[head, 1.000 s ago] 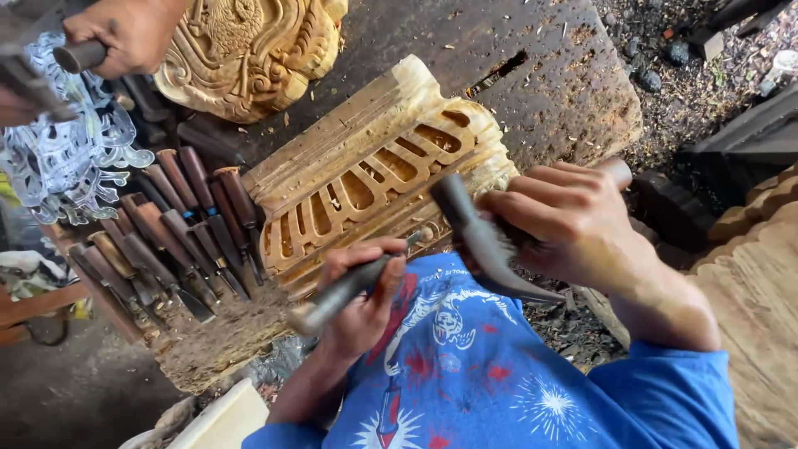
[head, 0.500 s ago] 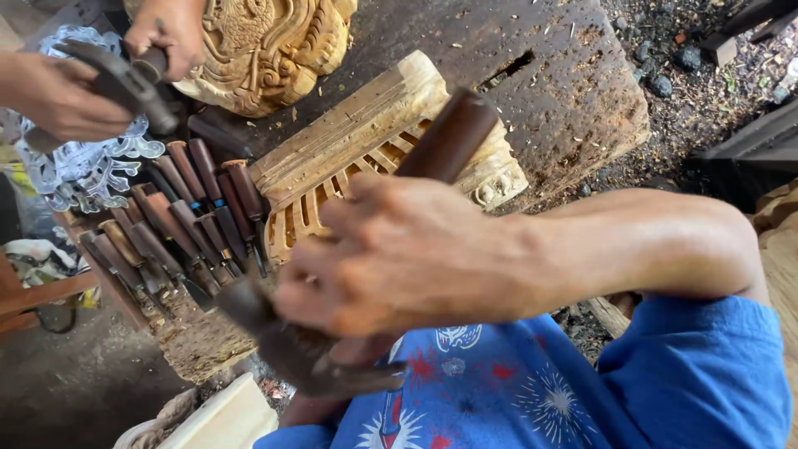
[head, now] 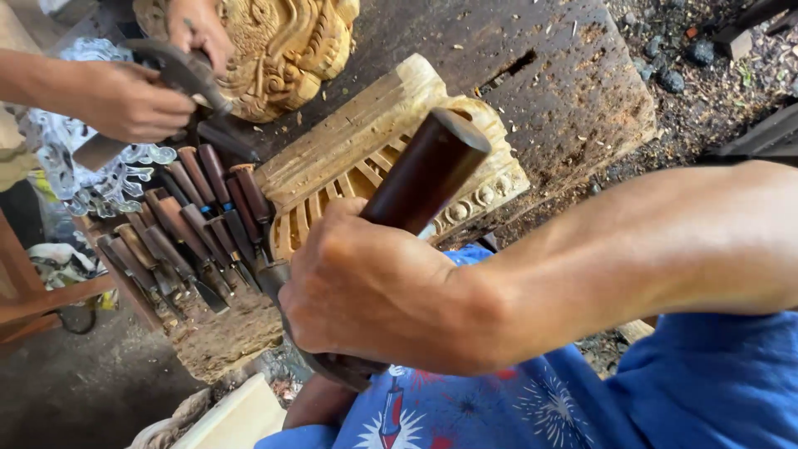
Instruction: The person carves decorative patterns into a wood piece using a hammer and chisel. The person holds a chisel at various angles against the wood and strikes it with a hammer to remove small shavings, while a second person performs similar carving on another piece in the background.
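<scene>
The right hand (head: pixel 374 287) is closed tight around a dark brown, rounded wooden mallet (head: pixel 416 187), whose thick cylindrical end points up and away over a pale carved wooden panel with pierced slots and a beaded edge (head: pixel 374 158). That panel lies tilted on a dark, worn wooden workbench speckled with chips (head: pixel 565 91), just beyond the knuckles. The left hand is hidden behind the right one; only a bare forearm (head: pixel 320 403) shows below it, above blue printed cloth (head: pixel 499 411), so whether it is open or gripping cannot be told. To the left of the panel a row of wooden-handled carving chisels (head: pixel 195 224) lies side by side on the bench edge, blades toward the viewer. At the upper left another person's 2 hands are at work: 1 hand (head: pixel 125 100) grips a dark curved mallet (head: pixel 187 75), the other (head: pixel 195 29) rests on a pale ornate carved wooden figure (head: pixel 291 41).
</scene>
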